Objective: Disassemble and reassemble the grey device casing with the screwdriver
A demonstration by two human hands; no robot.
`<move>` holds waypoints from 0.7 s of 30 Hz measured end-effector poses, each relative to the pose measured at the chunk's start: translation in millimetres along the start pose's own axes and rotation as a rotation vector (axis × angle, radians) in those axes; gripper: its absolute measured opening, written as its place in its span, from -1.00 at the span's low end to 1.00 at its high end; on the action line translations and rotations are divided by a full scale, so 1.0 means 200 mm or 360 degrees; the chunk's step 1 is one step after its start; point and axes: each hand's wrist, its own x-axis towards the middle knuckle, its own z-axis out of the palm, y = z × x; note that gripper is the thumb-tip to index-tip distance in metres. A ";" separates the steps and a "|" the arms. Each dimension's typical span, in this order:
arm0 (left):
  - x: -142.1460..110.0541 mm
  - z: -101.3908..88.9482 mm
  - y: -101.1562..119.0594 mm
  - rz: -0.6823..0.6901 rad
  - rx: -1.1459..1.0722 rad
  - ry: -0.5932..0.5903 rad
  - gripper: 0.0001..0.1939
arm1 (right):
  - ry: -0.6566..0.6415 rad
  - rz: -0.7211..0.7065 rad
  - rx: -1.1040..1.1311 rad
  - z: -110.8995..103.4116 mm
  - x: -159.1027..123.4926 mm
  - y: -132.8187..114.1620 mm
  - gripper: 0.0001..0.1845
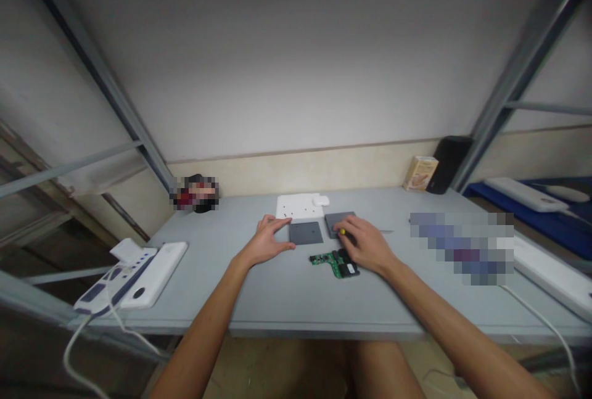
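Observation:
My left hand (269, 240) rests at the left side of a flat dark grey panel (306, 233), its thumb and fingers spread at the panel's two left corners; whether it presses on them I cannot tell. My right hand (365, 242) is closed around a slim tool with a yellow end (342, 232), which looks like a screwdriver. A thin metal shaft (386, 230) shows on the far side of that hand. Just behind its fingers lies a second dark grey case piece (333, 221), partly covered. Below, a green circuit board (327, 258) with a black part lies near my right wrist.
A white tray (296, 205) with several small dark screws stands behind the panel. Power strips and white blocks (160, 275) sit at the left, with cables over the edge. A small box (420, 174) and a black speaker-like object (448, 164) stand back right. Blurred items lie right.

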 end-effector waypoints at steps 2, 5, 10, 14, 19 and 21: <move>0.00 0.00 0.00 -0.0014 -0.0009 -0.0006 -0.19 | -0.0005 0.0034 -0.0039 0.00 0.00 0.00 -0.75; 0.00 0.00 0.00 -0.0027 -0.0020 -0.0012 -0.18 | -0.0007 0.0063 -0.0087 0.00 0.00 0.01 -0.74; -0.01 0.00 0.00 -0.0048 -0.0026 -0.0004 -0.18 | -0.0027 0.0082 -0.0162 0.00 0.00 0.01 -0.76; -0.01 0.01 0.00 -0.0042 -0.0035 0.0006 -0.17 | -0.0015 0.0060 -0.0184 -0.01 0.00 0.00 -0.77; 0.00 0.01 0.00 -0.0014 -0.0017 0.0018 -0.17 | -0.0008 0.0058 -0.0189 -0.01 0.00 0.00 -0.78; 0.00 0.01 0.00 -0.0012 -0.0008 0.0025 -0.19 | -0.0017 0.0059 -0.0196 -0.01 0.00 -0.01 -0.78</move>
